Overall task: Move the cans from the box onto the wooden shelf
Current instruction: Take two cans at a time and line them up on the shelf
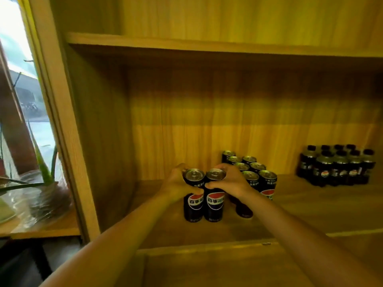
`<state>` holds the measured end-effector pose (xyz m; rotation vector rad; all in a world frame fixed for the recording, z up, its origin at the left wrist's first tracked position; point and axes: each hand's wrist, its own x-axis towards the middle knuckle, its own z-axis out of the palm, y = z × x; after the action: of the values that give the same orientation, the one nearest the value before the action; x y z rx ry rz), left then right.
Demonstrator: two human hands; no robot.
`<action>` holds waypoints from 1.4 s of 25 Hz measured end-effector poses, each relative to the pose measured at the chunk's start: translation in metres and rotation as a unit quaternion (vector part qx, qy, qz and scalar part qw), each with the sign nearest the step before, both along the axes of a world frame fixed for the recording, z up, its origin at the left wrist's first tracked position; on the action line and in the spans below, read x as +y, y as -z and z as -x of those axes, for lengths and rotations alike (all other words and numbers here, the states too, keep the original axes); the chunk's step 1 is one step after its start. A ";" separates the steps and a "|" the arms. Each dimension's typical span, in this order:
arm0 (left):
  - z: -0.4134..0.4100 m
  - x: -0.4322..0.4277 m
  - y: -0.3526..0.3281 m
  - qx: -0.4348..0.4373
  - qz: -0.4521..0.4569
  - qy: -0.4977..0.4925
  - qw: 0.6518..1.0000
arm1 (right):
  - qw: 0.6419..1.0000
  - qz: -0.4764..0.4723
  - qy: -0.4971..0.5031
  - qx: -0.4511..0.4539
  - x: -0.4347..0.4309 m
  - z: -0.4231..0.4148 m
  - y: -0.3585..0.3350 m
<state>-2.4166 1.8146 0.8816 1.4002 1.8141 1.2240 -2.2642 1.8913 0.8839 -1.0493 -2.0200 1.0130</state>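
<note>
Wooden shelf (pixel 310 206) carries about ten upright black cans. Left hand (pixel 178 183) wraps its fingers round one can (pixel 193 195), right hand (pixel 230 181) round a second can (pixel 214 200), touching it. Eight more cans (pixel 251 168) stand behind, partly hidden. Roughly nine dark bottles (pixel 336 165) cluster right. Labels show a Pepsi globe with Chinese writing.

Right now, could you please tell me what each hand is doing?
Left hand: closed around the left black cola can.
Right hand: closed around the right black cola can.
</note>
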 end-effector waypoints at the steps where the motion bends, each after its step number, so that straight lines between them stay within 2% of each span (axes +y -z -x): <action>1: 0.002 0.013 0.002 -0.011 0.006 -0.006 1.000 | 1.000 0.003 0.000 0.001 0.012 0.004 0.002; 8: 0.028 0.072 0.020 -0.061 0.015 -0.053 0.997 | 1.000 0.011 -0.013 0.006 0.066 0.038 0.013; 15: 0.040 0.096 0.038 -0.087 0.001 -0.062 0.994 | 1.000 0.007 -0.005 0.018 0.093 0.055 0.036; 21: 0.035 0.092 0.042 -0.105 0.008 -0.067 0.992 | 0.999 0.006 -0.018 0.034 0.096 0.055 0.046; 25: 0.031 0.081 0.058 -0.121 0.004 -0.056 0.991 | 0.997 0.049 -0.033 0.054 0.086 0.050 0.066; 28: 0.018 0.069 0.092 -0.154 0.031 -0.073 0.985 | 0.998 0.049 -0.026 0.010 0.080 0.042 0.109; 31: 0.010 0.068 0.118 -0.078 0.075 -0.127 0.986 | 0.996 0.058 -0.006 -0.075 0.060 0.034 0.120; 35: 0.014 0.066 0.121 -0.026 0.084 -0.135 0.987 | 0.994 0.046 0.000 -0.099 0.066 0.035 0.128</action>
<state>-2.4302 1.8807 0.7604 1.0466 2.0660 1.1929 -2.2992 1.9569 0.7560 -1.2413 -2.1465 1.0463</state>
